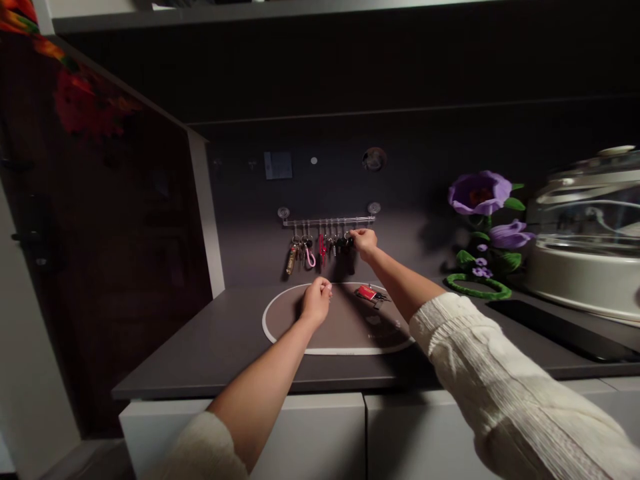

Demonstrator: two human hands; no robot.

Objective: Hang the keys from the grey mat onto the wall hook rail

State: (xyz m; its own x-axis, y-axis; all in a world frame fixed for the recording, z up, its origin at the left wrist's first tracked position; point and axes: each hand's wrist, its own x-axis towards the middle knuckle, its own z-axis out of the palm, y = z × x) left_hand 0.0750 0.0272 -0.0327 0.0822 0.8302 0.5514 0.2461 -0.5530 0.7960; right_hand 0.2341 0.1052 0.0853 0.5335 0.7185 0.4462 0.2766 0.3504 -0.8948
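Observation:
A clear rail (pixel 330 221) with hooks is fixed to the back wall, and several bunches of keys (pixel 304 244) hang from it. Near the rail's right end my right hand (pixel 365 241) pinches a key ring (pixel 347 236), with dark keys just below and left of the fingers. Lower down, my left hand (pixel 317 300) is held over the oval brown mat (pixel 290 323) with its fingers curled closed; whatever it may hold is hidden. On the mat, right of my left hand, lies a red-and-black bunch of keys (pixel 369 293).
Purple artificial flowers (pixel 481 193) with a green ring base stand at the right, next to a domed cream appliance (pixel 585 270). A flat black object (pixel 560 327) lies in front of them on the counter (pixel 220 347). A dark shelf (pixel 320 60) overhangs everything.

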